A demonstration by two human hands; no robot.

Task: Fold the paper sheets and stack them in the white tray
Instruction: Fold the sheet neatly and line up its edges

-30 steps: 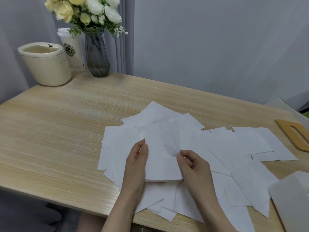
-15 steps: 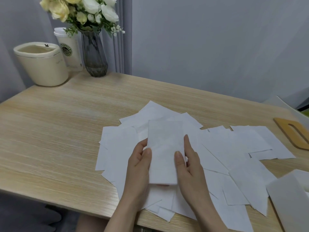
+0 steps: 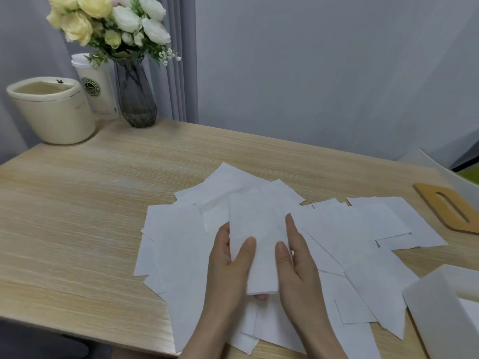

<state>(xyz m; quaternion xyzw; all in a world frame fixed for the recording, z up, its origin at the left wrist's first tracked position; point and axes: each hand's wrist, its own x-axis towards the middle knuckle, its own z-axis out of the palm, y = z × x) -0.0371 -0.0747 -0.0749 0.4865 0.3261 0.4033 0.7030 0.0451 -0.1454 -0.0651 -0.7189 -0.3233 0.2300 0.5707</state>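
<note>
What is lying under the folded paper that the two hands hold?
Under the folded sheet lies the pile of loose sheets on the table. One fingertip shows below its near edge; the other fingers beneath are covered.

A light wood-grain table (image 3: pixel 77 216) fills the lower frame. At upper left stand a cream round lidded bin (image 3: pixel 51 110), a white paper cup with a green logo (image 3: pixel 94 86) and a dark glass vase of yellow and white flowers (image 3: pixel 134 97). A flat tan wooden slotted piece (image 3: pixel 451 208) lies at the right edge.
</note>
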